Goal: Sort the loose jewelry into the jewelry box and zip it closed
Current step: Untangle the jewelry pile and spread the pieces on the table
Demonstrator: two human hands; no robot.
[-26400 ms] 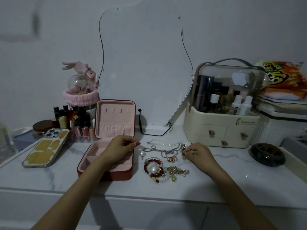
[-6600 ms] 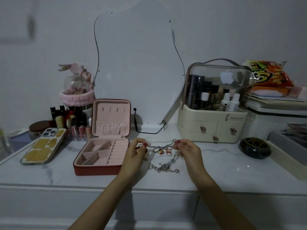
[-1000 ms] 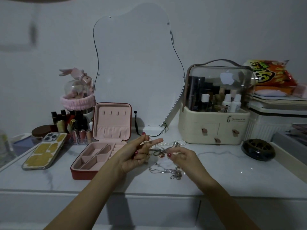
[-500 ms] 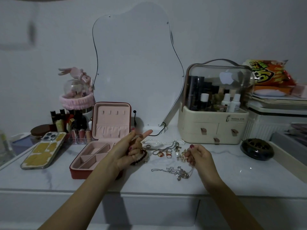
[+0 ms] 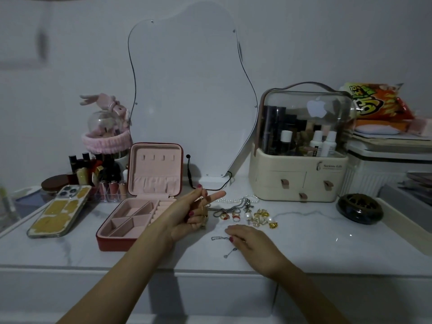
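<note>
Half a second ago the right hand point(image 5: 251, 239) was lifted with a fine silver chain point(image 5: 219, 239) dangling from it; now it lies palm-down on the desk point(image 5: 315, 244) near the front edge, fingers loosely curled over that chain, which trails out to its left on the marble. Whether the fingertips actually pinch it I cannot tell. The left hand point(image 5: 189, 213) stays raised just right of the jewelry box point(image 5: 131, 220), index finger pointing out, the other fingers curled, with a thin gold chain point(image 5: 202, 208) pinched at the thumb and hanging down across the palm.

That suggests the two chains have been separated: the gold one is ready for the box, the silver one parked for later.

The box sits open toward the desk's left half, lid upright, and its pink compartments and ring rolls look empty, so the sorting has barely begun. The loose pile waits behind the right hand, toward the middle of the desk: a pearl strand point(image 5: 236, 199), a heavier silver chain point(image 5: 230, 208), several rings point(image 5: 230, 215) and gold earrings point(image 5: 261, 217). The cream cosmetics case point(image 5: 297, 183) at the back right holds bottles and plays no part.
</note>
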